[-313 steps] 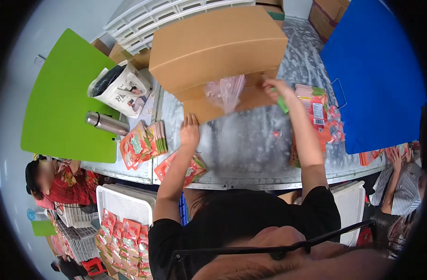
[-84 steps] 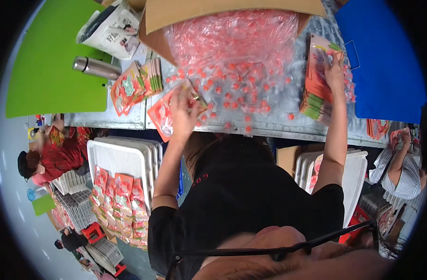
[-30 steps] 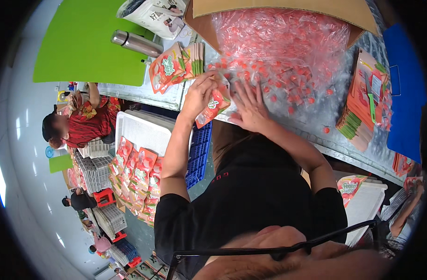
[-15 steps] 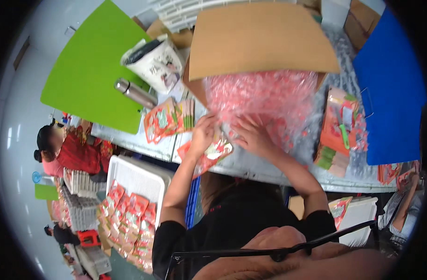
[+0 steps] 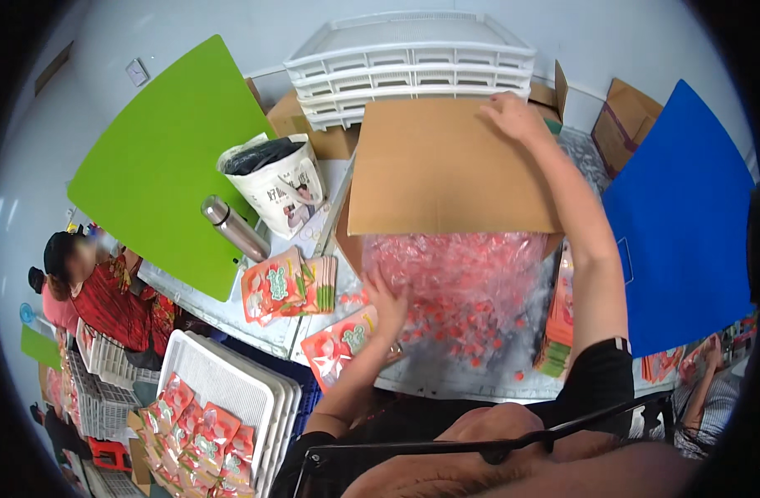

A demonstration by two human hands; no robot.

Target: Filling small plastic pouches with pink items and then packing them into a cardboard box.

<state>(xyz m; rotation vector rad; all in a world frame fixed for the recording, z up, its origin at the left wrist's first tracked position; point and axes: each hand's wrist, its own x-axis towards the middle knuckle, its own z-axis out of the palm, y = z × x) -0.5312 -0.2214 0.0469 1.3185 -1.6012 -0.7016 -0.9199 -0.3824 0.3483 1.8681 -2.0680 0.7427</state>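
A cardboard box [image 5: 455, 166] stands in front of me with its brown top panel tilted toward me. My right hand [image 5: 517, 118] reaches across to the panel's far right corner, fingers stretched out over the cardboard. From under the near edge spills a clear plastic bag [image 5: 455, 257] with many small red wrapped pieces [image 5: 471, 332] below it on the table. At the bag's left edge is my left hand [image 5: 387, 305], fingers apart and touching the plastic. Beside that wrist lies a red printed pouch [image 5: 334, 344], partly covered by my forearm.
A stack of red pouches [image 5: 272, 286], a steel flask [image 5: 235, 228] and a white bag [image 5: 285, 187] stand left. Green [image 5: 164, 166] and blue [image 5: 687, 224] panels flank the table. White trays [image 5: 409, 62] rise behind; pouches fill a tray [image 5: 231, 365] lower left. A co-worker [image 5: 123, 290] sits left.
My right hand has left the red pieces and moved up and away to the box panel's far corner. My left hand stays by the bag's left edge. The view has tilted upward.
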